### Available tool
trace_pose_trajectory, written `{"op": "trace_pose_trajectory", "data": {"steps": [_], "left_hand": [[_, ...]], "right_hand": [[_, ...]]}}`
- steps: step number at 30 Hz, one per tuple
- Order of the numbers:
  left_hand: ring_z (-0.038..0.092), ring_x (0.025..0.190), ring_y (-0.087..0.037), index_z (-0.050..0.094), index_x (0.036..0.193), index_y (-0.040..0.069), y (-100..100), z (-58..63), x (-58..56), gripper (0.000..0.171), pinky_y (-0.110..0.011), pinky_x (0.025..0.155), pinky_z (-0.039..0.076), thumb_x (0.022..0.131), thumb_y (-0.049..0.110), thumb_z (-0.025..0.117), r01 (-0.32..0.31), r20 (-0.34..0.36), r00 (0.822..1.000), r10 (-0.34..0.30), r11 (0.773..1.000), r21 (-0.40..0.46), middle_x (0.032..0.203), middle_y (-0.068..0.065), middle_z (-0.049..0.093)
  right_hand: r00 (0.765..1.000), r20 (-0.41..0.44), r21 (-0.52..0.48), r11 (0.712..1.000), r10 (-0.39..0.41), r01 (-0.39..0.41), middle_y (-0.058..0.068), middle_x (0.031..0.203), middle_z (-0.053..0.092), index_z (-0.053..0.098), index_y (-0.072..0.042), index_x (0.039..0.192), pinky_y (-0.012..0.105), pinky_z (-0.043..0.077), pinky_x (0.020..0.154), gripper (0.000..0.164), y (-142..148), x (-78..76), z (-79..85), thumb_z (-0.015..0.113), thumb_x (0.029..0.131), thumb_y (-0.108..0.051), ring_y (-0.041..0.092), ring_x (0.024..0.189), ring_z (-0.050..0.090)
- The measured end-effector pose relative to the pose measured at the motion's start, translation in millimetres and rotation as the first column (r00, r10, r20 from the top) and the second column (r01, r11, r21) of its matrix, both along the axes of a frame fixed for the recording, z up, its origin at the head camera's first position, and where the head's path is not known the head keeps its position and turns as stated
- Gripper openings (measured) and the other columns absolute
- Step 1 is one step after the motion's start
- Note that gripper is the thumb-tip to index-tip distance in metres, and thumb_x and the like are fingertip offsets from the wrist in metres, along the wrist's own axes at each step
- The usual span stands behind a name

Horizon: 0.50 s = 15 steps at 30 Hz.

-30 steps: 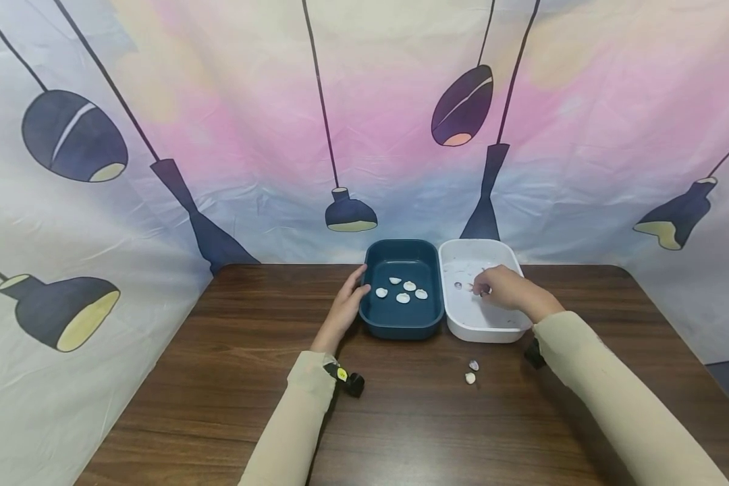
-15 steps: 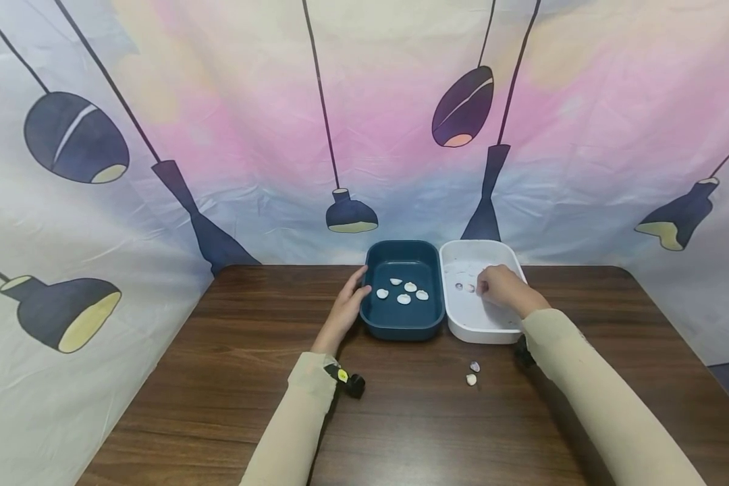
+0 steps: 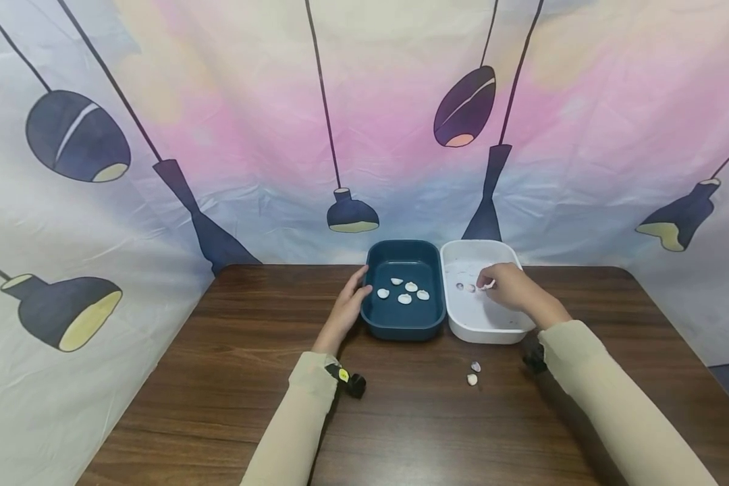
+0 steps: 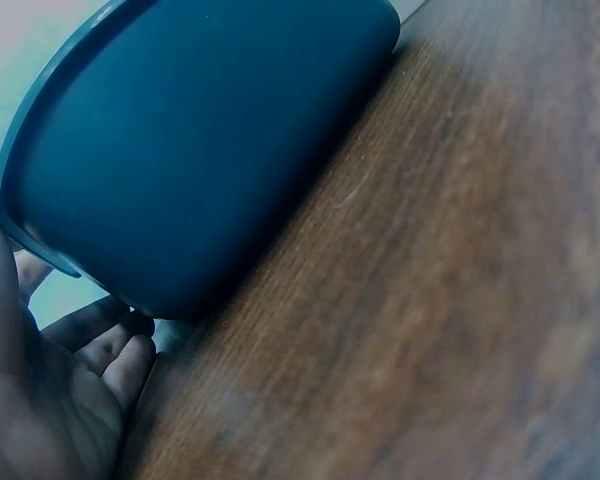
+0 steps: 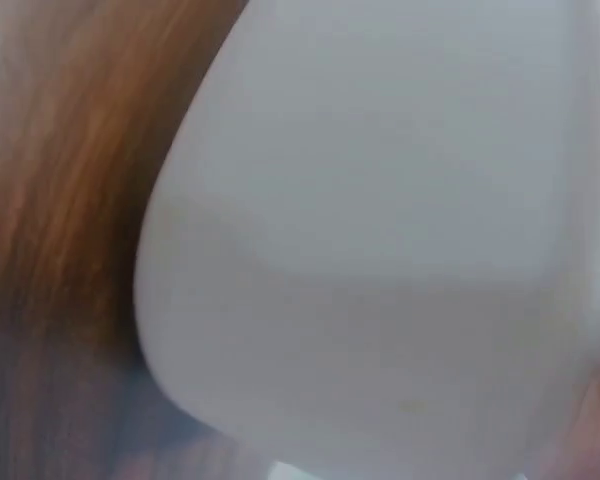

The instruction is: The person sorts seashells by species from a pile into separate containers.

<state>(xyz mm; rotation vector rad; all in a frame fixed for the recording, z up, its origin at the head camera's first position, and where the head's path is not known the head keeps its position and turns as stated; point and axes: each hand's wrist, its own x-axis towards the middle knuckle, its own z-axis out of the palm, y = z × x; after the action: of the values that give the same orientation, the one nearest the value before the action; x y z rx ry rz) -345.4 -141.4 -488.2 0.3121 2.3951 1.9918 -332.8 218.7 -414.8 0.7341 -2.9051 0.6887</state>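
Observation:
My left hand (image 3: 344,307) rests against the left side of a dark teal tray (image 3: 403,332); in the left wrist view its relaxed fingers (image 4: 130,372) touch the tray's outer corner. Several white seashells (image 3: 404,299) lie spread on that tray's floor. My right hand (image 3: 510,287) reaches into a white tray (image 3: 486,335), fingers bent downward. A small pale seashell (image 3: 481,289) shows at its fingertips; whether they pinch it cannot be made out. Left of it lie a purplish shell (image 3: 460,287) and a pinkish shell (image 3: 472,288). Only a blurred edge of this hand appears in the right wrist view.
On the brown wooden table (image 3: 413,432), a purplish shell (image 3: 476,366) and a cream shell (image 3: 472,380) lie in front of the white tray. Both trays stand side by side at the table's back edge, before a cloth backdrop (image 3: 401,135) printed with lamps.
Inside the white tray my right hand has shifted slightly right, uncovering the pinkish shell and then the pale one at the fingertips. My left hand has stayed on the teal tray.

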Motion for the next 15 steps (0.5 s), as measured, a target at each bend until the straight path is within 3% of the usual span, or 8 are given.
{"op": "trace_pose_trajectory", "data": {"steps": [7,13,15], "left_hand": [[0.022,0.158,-0.039,0.034,0.166,0.011,3,6.3,3.8,0.055,-0.061,0.125,0.022,0.113,0.016,0.046,-0.01,0.024,1.0,0.009,1.0,0.008,0.173,-0.016,0.024],[0.023,0.157,-0.043,0.034,0.165,0.006,6,25.1,18.7,0.054,-0.062,0.124,0.023,0.112,0.012,0.044,-0.001,0.028,1.0,0.001,1.0,-0.003,0.172,-0.021,0.025],[0.023,0.157,-0.043,0.033,0.165,0.006,5,24.3,17.4,0.055,-0.062,0.124,0.022,0.112,0.013,0.044,0.004,0.027,1.0,-0.004,1.0,0.0,0.172,-0.021,0.024]], "right_hand": [[0.992,-0.072,-0.028,0.994,0.107,-0.109,0.011,0.088,0.075,0.075,0.003,0.09,0.044,0.057,0.075,0.014,-8,34.0,12.0,0.07,0.082,0.012,0.023,0.078,0.067],[0.986,-0.092,-0.046,0.988,0.141,-0.146,0.003,0.084,0.072,0.074,-0.001,0.088,0.037,0.055,0.069,0.012,-11,59.0,11.9,0.073,0.082,0.008,0.015,0.074,0.063],[0.986,-0.09,-0.053,0.988,0.143,-0.148,0.0,0.083,0.071,0.074,-0.003,0.087,0.035,0.054,0.068,0.01,-13,66.7,11.2,0.075,0.083,0.006,0.012,0.073,0.062]]}}
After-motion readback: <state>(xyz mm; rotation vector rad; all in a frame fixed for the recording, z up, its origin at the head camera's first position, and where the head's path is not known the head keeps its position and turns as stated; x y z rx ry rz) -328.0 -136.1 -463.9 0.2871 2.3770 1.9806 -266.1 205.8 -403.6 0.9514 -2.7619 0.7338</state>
